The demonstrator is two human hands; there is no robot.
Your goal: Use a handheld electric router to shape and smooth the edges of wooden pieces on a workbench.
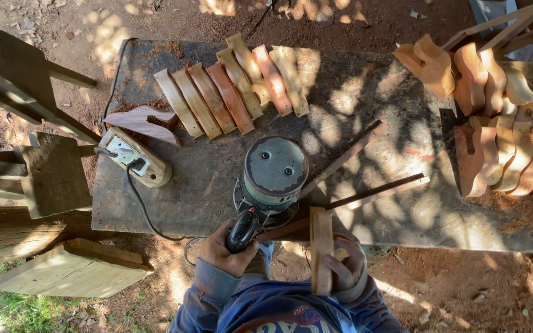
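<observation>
A round grey-topped router [274,172] stands on the dark workbench [371,117] near its front edge. My left hand [224,250] grips the router's black side handle [242,230]. My right hand [347,265] holds a curved wooden slat [321,250] on edge, just right of the router at the bench's front edge. Two thin wooden strips [365,191] lie angled on the bench beside the router and the slat.
A row of several curved wooden slats [229,92] lies at the back of the bench. More shaped wooden pieces [501,129] are heaped at the right. A wooden block with a switch and cable [134,157] sits left. Planks and timber [50,179] stand off the left edge.
</observation>
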